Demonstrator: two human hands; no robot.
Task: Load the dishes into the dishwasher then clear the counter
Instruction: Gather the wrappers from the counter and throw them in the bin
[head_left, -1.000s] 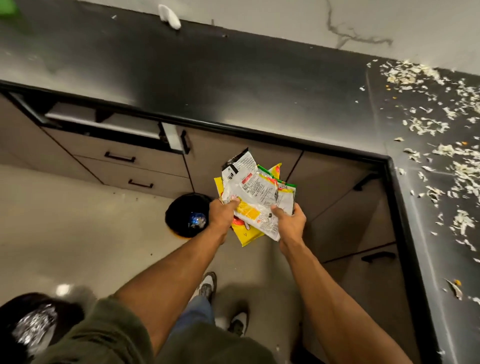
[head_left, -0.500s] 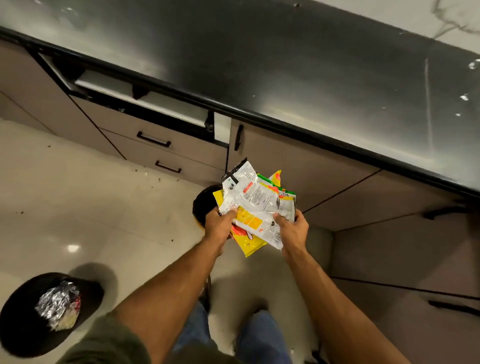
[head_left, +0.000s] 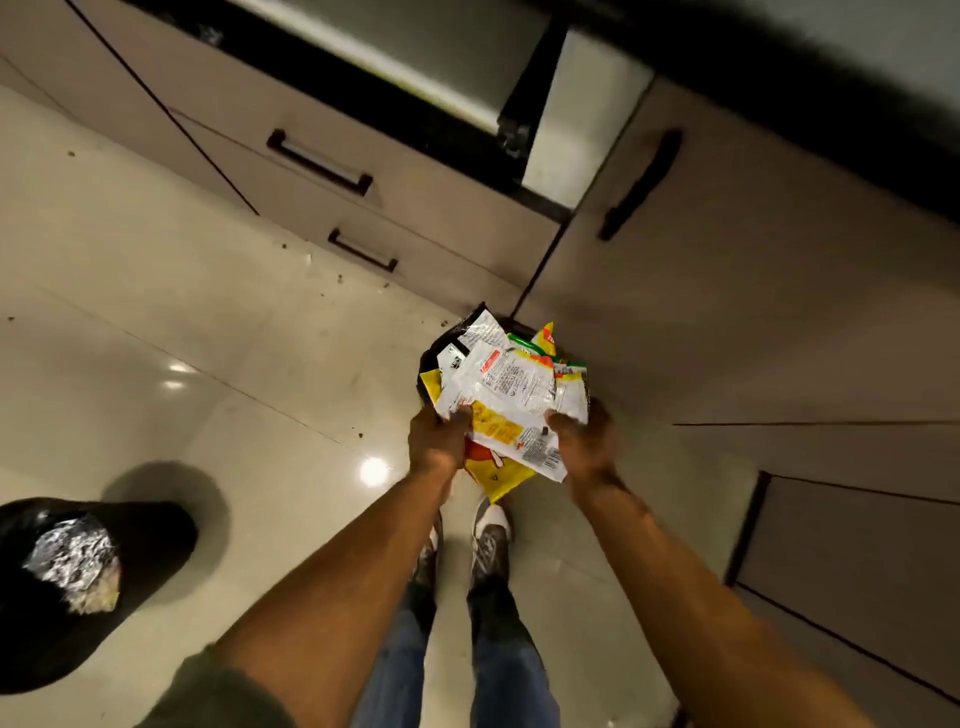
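Glossy plastic wrappers (head_left: 511, 395) (crinkled) above glossy floor tiles (head_left: 208, 312); crumpled foil (head_left: 72, 564).

The person wears a short olive-green sleeve (head_left: 218, 696) on the left arm; both forearms are bare, with no watch or rings visible. The left hand (head_left: 436, 441) and right hand (head_left: 584, 447) are ungloved. Blue jeans (head_left: 498, 654) cover the legs, above dark sneakers (head_left: 489, 540) with white toes.

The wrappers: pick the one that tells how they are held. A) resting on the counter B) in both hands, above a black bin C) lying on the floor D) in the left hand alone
B: the left hand and the right hand each grip an edge of the wrappers, with the black bin showing just behind them.
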